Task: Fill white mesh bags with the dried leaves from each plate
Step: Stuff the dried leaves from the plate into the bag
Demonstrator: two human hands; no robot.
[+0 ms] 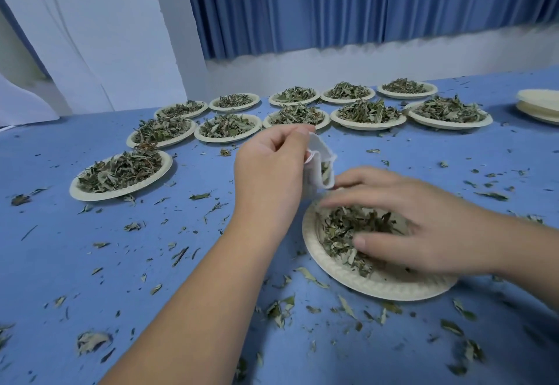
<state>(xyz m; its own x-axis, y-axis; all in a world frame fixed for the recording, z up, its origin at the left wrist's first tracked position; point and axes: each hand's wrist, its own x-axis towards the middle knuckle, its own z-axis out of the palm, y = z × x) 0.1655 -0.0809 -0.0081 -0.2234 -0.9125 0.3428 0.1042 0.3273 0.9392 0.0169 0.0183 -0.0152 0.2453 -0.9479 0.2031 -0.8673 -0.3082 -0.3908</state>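
Twelve paper plates hold dried leaves on a blue counter (90, 248). One, the near plate (378, 289), sits at 4 o'clock in the view. A single plate (90, 195) lies at 9 o'clock. The other ten plates (367, 126) run in two rows from 10 o'clock to 2 o'clock, further back.

At the centre, the left hand (269, 166) holds up a small white mesh bag (316, 169). Its grip is clamped on the bag's top edge, pinched between thumb and fingers. The bag's mouth gapes open, with a few leaves visible inside. It hangs just above the near plate's rim at 12 o'clock.

The right hand (423, 221) lies palm down on the leaf pile (341, 230) in the near plate. Its grip is apart, fingers and thumb spread over the leaves. Its fingertips reach close to the bag's lower corner; whether they touch it cannot be told.

Loose leaf bits (281, 309) are scattered all over the counter. A stack of bare plates (541, 106) sits at 2 o'clock, at the view's edge. A blue curtain (363, 6) hangs behind the counter at 12 o'clock.
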